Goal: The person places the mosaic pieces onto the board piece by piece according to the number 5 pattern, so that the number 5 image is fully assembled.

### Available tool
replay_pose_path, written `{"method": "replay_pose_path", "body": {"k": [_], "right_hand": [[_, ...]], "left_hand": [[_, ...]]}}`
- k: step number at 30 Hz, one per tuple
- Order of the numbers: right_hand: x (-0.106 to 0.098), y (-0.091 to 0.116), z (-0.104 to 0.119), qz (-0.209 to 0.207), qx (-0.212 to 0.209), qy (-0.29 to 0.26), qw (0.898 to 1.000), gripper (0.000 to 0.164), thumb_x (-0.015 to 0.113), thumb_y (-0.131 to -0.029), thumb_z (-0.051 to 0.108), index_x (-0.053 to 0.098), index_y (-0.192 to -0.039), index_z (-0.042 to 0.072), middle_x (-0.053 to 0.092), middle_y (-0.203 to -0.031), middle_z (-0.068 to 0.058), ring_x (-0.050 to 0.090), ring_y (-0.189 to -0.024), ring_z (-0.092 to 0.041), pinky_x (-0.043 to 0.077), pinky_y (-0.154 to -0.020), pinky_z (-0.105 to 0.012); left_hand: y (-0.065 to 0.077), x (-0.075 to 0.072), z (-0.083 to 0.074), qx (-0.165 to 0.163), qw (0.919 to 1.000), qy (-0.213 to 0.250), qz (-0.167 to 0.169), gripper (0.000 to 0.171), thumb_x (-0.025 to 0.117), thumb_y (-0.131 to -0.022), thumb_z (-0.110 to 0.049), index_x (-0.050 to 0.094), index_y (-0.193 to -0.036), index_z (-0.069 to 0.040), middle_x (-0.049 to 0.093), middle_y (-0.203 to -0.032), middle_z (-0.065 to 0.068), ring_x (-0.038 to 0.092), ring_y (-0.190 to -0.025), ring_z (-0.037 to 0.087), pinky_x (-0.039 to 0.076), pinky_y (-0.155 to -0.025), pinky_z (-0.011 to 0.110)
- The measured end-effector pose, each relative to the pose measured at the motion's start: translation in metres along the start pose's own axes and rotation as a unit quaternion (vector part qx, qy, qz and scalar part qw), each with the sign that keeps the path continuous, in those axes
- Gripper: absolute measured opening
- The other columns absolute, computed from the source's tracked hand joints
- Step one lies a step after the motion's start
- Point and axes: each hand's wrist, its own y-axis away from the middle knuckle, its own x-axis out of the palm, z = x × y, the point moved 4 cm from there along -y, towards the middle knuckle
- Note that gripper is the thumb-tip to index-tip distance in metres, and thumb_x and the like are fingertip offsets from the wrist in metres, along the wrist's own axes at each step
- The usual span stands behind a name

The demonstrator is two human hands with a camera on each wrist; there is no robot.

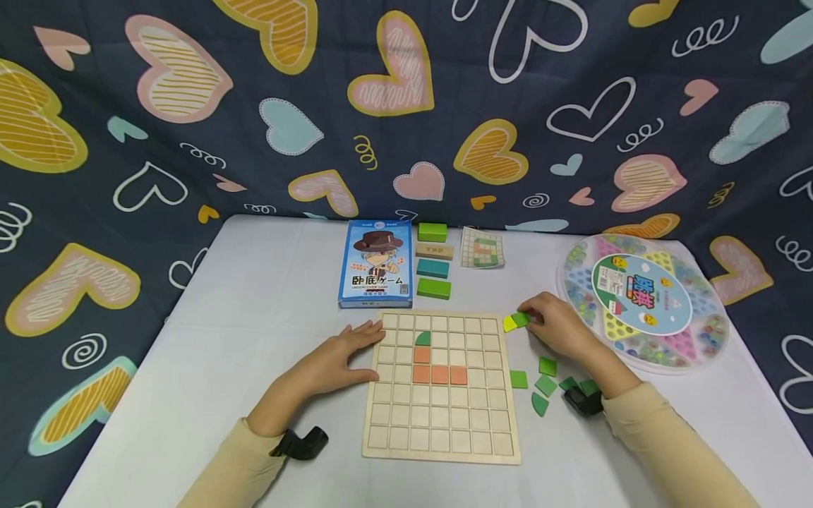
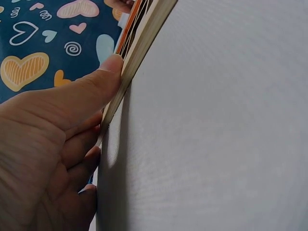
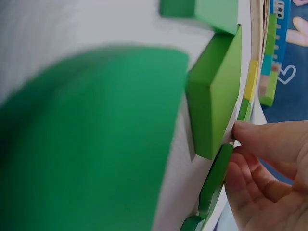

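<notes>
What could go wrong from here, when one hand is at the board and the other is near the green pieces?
The left hand touches the wooden board, so a push might slide it and disturb the orange squares on it. The black wrist camera by the right hand sits close to loose green pieces, so it could knock them if that hand moves.

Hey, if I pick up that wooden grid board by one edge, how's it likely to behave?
The board looks wooden and straight-edged, so it should stay stiff. The orange tiles and green piece on it show no fastening, so tilting might spill them. Being flat and square, it probably won't roll.
</notes>
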Motion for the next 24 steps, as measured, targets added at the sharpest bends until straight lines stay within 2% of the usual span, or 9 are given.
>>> {"method": "replay_pose_path", "body": {"k": [4,7,11,14,19,24], "right_hand": [[-0.001,0.001,0.001,0.002,0.018,0.010,1.000,0.027,0.065,-0.085,0.004,0.065,-0.111,-0.002,0.061,-0.103,-0.016,0.057,-0.087,-0.024,0.050,-0.074,-0.040],[-0.005,0.004,0.005,-0.019,0.027,0.009,0.999,0.029,0.066,-0.086,0.007,0.063,-0.113,-0.002,0.062,-0.101,-0.016,0.058,-0.086,-0.025,0.051,-0.074,-0.041],[-0.008,0.008,0.015,-0.056,0.015,-0.021,0.998,0.030,0.068,-0.085,0.009,0.063,-0.113,0.000,0.066,-0.102,-0.015,0.062,-0.089,-0.026,0.054,-0.076,-0.043],[-0.007,0.008,0.028,-0.067,-0.005,-0.053,0.996,0.029,0.070,-0.084,0.011,0.065,-0.111,0.002,0.068,-0.101,-0.013,0.065,-0.089,-0.025,0.056,-0.077,-0.042],[0.000,0.006,0.052,-0.057,-0.038,-0.092,0.993,0.028,0.073,-0.083,0.016,0.066,-0.108,0.006,0.068,-0.097,-0.005,0.065,-0.085,-0.018,0.057,-0.074,-0.034],[0.015,0.001,0.074,-0.018,-0.067,-0.110,0.991,0.028,0.073,-0.083,0.018,0.066,-0.109,0.007,0.067,-0.098,-0.003,0.064,-0.086,-0.015,0.056,-0.074,-0.028]], "left_hand": [[0.000,0.001,0.000,-0.003,1.0000,0.002,0.003,0.074,0.074,-0.080,-0.038,0.044,-0.142,-0.010,0.033,-0.152,0.001,0.026,-0.143,0.021,0.018,-0.119,0.045],[0.001,0.000,0.000,-0.001,1.0000,0.000,0.004,0.074,0.074,-0.080,-0.038,0.044,-0.142,-0.010,0.033,-0.153,0.002,0.026,-0.143,0.022,0.019,-0.119,0.046],[0.001,-0.002,-0.001,-0.004,1.0000,0.001,0.002,0.074,0.074,-0.080,-0.037,0.044,-0.142,-0.010,0.033,-0.152,0.001,0.027,-0.143,0.021,0.019,-0.119,0.045],[0.001,-0.002,-0.002,-0.002,1.0000,0.001,0.000,0.074,0.075,-0.079,-0.037,0.045,-0.141,-0.009,0.034,-0.152,0.002,0.028,-0.143,0.022,0.019,-0.119,0.046],[0.001,-0.002,-0.001,-0.004,1.0000,0.002,0.000,0.074,0.075,-0.079,-0.037,0.045,-0.141,-0.009,0.033,-0.152,0.001,0.027,-0.143,0.021,0.018,-0.119,0.044],[0.001,0.000,0.000,-0.001,1.0000,0.001,0.002,0.074,0.074,-0.080,-0.037,0.045,-0.142,-0.009,0.033,-0.153,0.002,0.027,-0.143,0.022,0.018,-0.119,0.045]]}}
